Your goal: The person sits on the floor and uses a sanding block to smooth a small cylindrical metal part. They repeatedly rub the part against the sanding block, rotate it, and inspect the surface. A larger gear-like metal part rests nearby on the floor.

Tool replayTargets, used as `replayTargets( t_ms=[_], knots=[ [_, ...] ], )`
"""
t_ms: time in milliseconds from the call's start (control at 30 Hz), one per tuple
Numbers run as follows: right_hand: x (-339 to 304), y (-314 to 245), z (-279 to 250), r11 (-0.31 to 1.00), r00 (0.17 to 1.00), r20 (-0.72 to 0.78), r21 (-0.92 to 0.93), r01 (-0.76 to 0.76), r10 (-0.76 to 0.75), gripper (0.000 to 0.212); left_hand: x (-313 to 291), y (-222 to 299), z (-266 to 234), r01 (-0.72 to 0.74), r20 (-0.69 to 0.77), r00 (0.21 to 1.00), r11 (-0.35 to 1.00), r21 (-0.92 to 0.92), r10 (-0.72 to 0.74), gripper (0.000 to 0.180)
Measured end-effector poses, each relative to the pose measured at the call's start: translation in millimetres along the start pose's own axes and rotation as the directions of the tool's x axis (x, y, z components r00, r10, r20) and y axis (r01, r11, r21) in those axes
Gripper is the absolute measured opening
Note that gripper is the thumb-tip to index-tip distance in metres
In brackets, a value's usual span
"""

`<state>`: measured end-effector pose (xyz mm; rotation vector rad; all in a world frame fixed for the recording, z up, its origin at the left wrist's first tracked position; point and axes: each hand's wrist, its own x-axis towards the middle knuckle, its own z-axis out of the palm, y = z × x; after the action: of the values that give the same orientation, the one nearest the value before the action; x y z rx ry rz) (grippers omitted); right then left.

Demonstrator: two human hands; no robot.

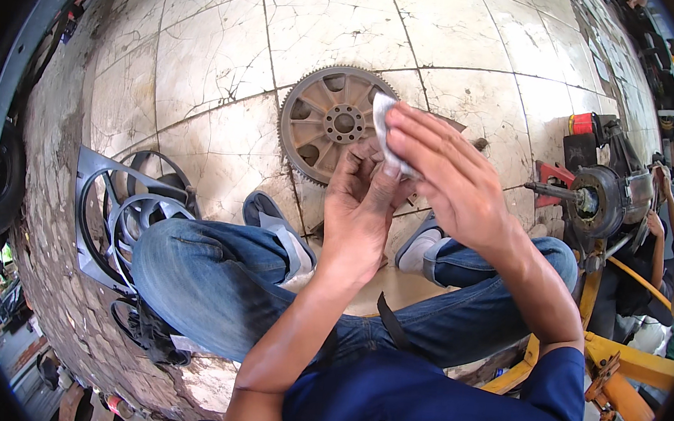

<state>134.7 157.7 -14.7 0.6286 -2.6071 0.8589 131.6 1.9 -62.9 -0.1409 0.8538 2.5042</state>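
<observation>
Both hands meet in front of me above the tiled floor. A folded white cloth or paper (381,123) lies under the straight, close-set fingers of my right hand (462,185), which press on it. My left hand (359,212) is closed just below, fingers curled and thumb up against the cloth's lower edge. Whatever sits inside its grip is mostly covered by the cloth and fingers, so I cannot make it out. Flat on the floor beyond my hands is a brown, rusty flywheel (300,124) with a toothed rim and a ring of bolt holes; my hands overlap its right side in view.
A grey fan shroud (89,227) stands left of my knee. To the right are a drum-shaped machine part (595,203) with a shaft, a red stand (553,178) and a yellow metal frame (641,365). Another person's arm (656,250) shows at the far right.
</observation>
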Motion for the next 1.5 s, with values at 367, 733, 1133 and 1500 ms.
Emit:
replayTargets(
  t_ms=[367, 733, 1133, 1500],
  knots=[
    [3, -5, 0, 0.999, 0.998, -0.067, -0.046, 0.009, -0.012, 0.046, -4, -1, -3, 0.02, 0.085, 0.996, 0.997, -0.074, -0.013, 0.036],
    [-6, -2, 3, 0.995, 0.992, -0.079, -0.017, 0.098, -0.099, 0.047, -3, 3, 5, -0.015, 0.065, 0.998, 0.992, -0.129, 0.024, 0.028],
    [-1, -4, 2, 0.997, 0.993, -0.087, 0.001, -0.079, 0.079, 0.041, 0, 1, -10, -0.016, 0.109, 0.994, 0.999, -0.033, 0.019, 0.053],
    [-4, -8, 7, 0.996, 0.993, -0.079, 0.026, 0.089, -0.086, 0.041, 0, 4, 1, -0.03, 0.001, 1.0, 0.996, -0.082, 0.03, 0.032]
  ],
)
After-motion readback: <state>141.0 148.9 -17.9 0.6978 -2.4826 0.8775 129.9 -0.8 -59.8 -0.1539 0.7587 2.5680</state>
